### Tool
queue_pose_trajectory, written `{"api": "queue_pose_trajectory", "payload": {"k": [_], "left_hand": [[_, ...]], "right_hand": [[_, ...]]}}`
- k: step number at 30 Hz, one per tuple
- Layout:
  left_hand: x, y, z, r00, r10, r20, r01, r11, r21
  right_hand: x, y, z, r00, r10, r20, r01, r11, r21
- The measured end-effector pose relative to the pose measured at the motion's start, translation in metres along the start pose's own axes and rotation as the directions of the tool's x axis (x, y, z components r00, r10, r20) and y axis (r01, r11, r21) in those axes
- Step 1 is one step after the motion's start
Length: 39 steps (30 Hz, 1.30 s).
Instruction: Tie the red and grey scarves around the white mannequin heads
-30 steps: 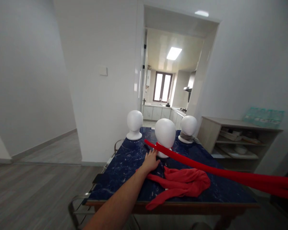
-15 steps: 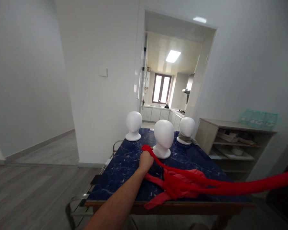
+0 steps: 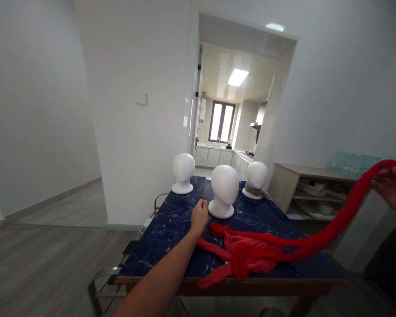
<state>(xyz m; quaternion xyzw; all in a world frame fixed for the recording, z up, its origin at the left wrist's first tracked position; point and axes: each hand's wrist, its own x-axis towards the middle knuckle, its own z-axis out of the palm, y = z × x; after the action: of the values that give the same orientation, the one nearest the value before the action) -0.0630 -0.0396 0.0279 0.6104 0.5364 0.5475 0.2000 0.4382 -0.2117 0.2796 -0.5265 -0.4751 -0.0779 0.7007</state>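
My left hand is closed just left of the base of the middle white mannequin head, with no cloth showing in its fingers. At the far right, my right hand grips a long red scarf and holds that end up in the air. The scarf sags down to the table, where its other end lies curled in front of the middle head. Beneath it, bunched lighter red cloth hangs partly over the table's front edge.
Two more mannequin heads stand behind: a bare one at left and one at right with grey-brown cloth round its neck. The blue marbled table has a metal-framed chair on its left. A shelf unit carries bottles.
My left hand has let go of the scarf's end, which has dropped onto the table. My right hand has come into view at the right, with the scarf raised in it.
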Motion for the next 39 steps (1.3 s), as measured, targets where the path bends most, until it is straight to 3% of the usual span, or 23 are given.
{"api": "queue_pose_trajectory", "payload": {"k": [1,3,6,10,11,13,15,16,18,20,22,24,27,29,31,34,35,36,37,39], "left_hand": [[0.000,-0.001,0.001,1.000,0.007,0.015,-0.007,1.000,0.012],[-0.001,-0.002,0.003,0.999,0.023,0.049,-0.025,0.999,0.041],[-0.002,-0.004,0.006,0.995,0.037,0.090,-0.045,0.995,0.093],[-0.002,-0.009,0.009,0.991,0.039,0.126,-0.057,0.988,0.146],[-0.001,-0.010,0.009,0.991,0.037,0.131,-0.058,0.986,0.155],[-0.001,-0.012,0.009,0.989,0.032,0.143,-0.057,0.984,0.170],[0.000,-0.014,0.010,0.988,0.028,0.153,-0.056,0.982,0.179],[0.000,-0.015,0.010,0.987,0.029,0.157,-0.058,0.981,0.183],[0.000,-0.016,0.011,0.986,0.034,0.164,-0.066,0.979,0.192],[0.000,-0.017,0.011,0.984,0.040,0.172,-0.076,0.975,0.209],[-0.001,-0.016,0.011,0.982,0.048,0.184,-0.091,0.968,0.235],[-0.003,-0.012,0.008,0.977,0.067,0.201,-0.120,0.957,0.265],[-0.009,0.002,0.002,0.961,0.131,0.242,-0.204,0.929,0.308],[-0.020,0.020,-0.001,0.937,0.194,0.290,-0.286,0.902,0.322],[-0.040,0.043,-0.001,0.861,0.318,0.397,-0.453,0.835,0.313],[-0.089,0.077,0.001,0.617,0.520,0.591,-0.740,0.640,0.209],[-0.106,0.084,0.000,0.574,0.540,0.616,-0.766,0.620,0.170],[-0.123,0.088,-0.002,0.563,0.545,0.621,-0.765,0.628,0.142],[-0.138,0.087,-0.007,0.580,0.529,0.620,-0.744,0.654,0.138],[-0.155,0.070,-0.023,0.673,0.421,0.608,-0.653,0.725,0.220]], "right_hand": [[-0.004,-0.004,0.012,0.987,0.083,0.140,-0.097,0.990,0.100],[-0.026,-0.014,0.046,0.885,0.193,0.424,-0.326,0.907,0.268],[-0.084,-0.035,0.113,0.764,0.174,0.621,-0.445,0.839,0.313],[-0.189,-0.053,0.203,0.586,0.161,0.794,-0.530,0.817,0.226],[-0.218,-0.053,0.220,0.539,0.163,0.826,-0.535,0.824,0.187],[-0.278,-0.047,0.245,0.385,0.120,0.915,-0.458,0.886,0.077],[-0.333,-0.040,0.254,0.286,0.008,0.958,-0.158,0.987,0.039],[-0.356,-0.038,0.254,0.288,-0.049,0.957,0.019,0.999,0.046],[-0.386,-0.037,0.248,0.315,-0.148,0.938,0.254,0.965,0.067],[-0.391,-0.039,0.239,0.347,-0.222,0.911,0.330,0.938,0.103],[-0.373,-0.037,0.230,0.389,-0.275,0.879,0.361,0.924,0.129],[-0.338,-0.023,0.222,0.469,-0.299,0.831,0.431,0.899,0.080],[-0.274,0.033,0.206,0.608,-0.240,0.756,0.532,0.830,-0.165],[-0.237,0.087,0.191,0.723,-0.134,0.677,0.512,0.762,-0.396],[-0.213,0.144,0.174,0.795,-0.041,0.606,0.448,0.713,-0.539],[-0.200,0.213,0.155,0.836,0.039,0.547,0.347,0.735,-0.583],[-0.200,0.227,0.152,0.843,0.066,0.533,0.308,0.755,-0.579],[-0.202,0.238,0.150,0.849,0.082,0.521,0.278,0.771,-0.573],[-0.204,0.245,0.150,0.852,0.089,0.517,0.263,0.780,-0.568],[-0.208,0.249,0.152,0.842,0.073,0.535,0.288,0.776,-0.561]]}}
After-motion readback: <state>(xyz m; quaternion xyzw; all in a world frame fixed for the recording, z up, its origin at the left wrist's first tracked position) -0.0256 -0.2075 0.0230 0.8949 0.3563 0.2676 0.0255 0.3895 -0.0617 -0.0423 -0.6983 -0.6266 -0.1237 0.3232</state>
